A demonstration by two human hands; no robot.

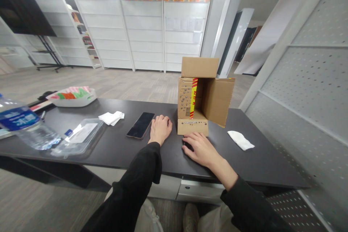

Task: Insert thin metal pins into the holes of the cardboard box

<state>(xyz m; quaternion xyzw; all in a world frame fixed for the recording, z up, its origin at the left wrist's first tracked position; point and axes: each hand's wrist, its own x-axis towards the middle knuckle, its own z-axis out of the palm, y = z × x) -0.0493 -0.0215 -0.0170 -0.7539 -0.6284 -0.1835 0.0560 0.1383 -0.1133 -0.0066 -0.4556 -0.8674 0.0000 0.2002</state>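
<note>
My right hand (201,148) lies over a small black object that looks like a computer mouse (188,145), most of it hidden under the palm and fingers. Close in front of those fingertips stands a cardboard box (205,98) with its open side towards me. Its flaps are spread, and a yellow and red tape strip (193,98) runs down the left flap among dark dots. My left hand (161,127) rests on the table with its fingers curled down, so whatever they hold, if anything, is hidden. Beside it lies a dark phone (140,125).
On the dark table (168,159) are folded white tissues (111,117), a clear plastic case (81,136), a water bottle (25,121) and a white tray (73,101) with colourful packets. Another tissue (240,140) lies right of the box. A perforated panel (304,90) borders the right side.
</note>
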